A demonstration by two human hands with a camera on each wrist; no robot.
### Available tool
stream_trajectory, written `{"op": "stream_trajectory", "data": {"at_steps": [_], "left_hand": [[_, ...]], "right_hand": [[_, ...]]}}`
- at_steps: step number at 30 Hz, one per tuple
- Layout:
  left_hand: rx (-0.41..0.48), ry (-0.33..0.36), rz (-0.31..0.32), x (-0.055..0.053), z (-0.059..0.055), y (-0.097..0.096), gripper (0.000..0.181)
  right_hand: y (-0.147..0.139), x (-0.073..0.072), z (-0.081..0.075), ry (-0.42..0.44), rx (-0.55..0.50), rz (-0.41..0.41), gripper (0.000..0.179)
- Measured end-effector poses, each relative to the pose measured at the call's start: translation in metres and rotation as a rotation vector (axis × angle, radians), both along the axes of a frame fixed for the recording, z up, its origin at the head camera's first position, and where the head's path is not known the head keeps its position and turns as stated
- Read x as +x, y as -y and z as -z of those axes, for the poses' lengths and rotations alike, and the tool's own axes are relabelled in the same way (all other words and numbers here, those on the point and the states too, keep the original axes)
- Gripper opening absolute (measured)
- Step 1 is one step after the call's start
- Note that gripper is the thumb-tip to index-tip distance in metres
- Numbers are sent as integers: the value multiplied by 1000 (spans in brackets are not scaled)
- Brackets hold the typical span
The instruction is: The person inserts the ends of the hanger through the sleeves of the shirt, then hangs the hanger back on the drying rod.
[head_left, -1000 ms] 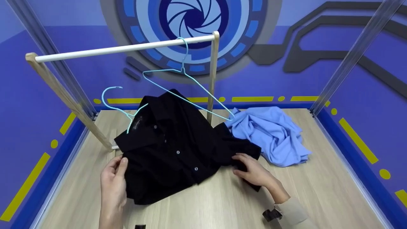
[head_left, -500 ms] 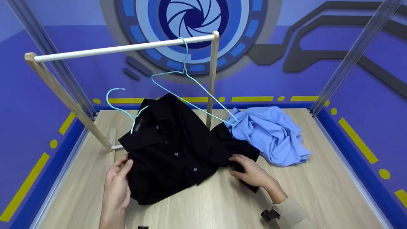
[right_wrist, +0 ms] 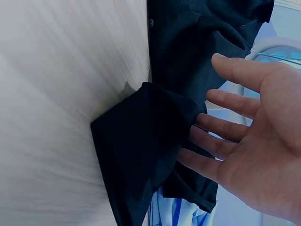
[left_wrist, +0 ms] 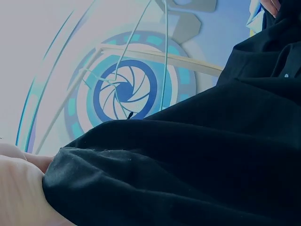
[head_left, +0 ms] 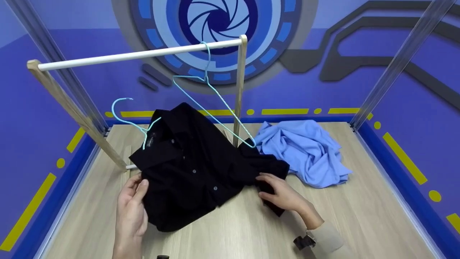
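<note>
On the head feed I see the black shirt (head_left: 194, 169) over the table (head_left: 359, 201) mid-frame, a turquoise hanger (head_left: 145, 131) in its collar. The left hand (head_left: 132, 208), lower left, pinches the shirt's edge; the right hand (head_left: 282, 192), well apart from it, touches a sleeve (head_left: 271, 165) with loosely extended fingers. Crumpled blue cloth (head_left: 305, 154) lies right of center, and a second hanger (head_left: 206, 78) hangs from the white rail (head_left: 136, 55) up top. From the left wrist, I get black fabric across the lower right; too little hand shows at lower left to judge its fingers. From the right wrist, I see the palm at right, fingers apart, some tips against the sleeve.
</note>
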State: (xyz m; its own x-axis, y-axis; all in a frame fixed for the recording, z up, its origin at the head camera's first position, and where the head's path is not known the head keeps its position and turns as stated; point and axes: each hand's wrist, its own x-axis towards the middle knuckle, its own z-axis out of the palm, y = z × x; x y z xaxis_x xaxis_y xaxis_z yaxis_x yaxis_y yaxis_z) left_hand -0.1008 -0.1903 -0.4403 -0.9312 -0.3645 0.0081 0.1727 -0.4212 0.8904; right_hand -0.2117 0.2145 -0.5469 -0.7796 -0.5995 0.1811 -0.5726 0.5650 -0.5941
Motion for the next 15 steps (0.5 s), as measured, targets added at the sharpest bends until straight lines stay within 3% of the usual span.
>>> {"op": "stream_trajectory", "data": {"at_steps": [7,15], "left_hand": [[-2,0,-68,1,-6,-1,14],[-14,-59,-141,2,-8,-1,15]], "right_hand": [[-3,1,-2,18,2,41,47],[-5,2,-3,95,10,94,52]]}}
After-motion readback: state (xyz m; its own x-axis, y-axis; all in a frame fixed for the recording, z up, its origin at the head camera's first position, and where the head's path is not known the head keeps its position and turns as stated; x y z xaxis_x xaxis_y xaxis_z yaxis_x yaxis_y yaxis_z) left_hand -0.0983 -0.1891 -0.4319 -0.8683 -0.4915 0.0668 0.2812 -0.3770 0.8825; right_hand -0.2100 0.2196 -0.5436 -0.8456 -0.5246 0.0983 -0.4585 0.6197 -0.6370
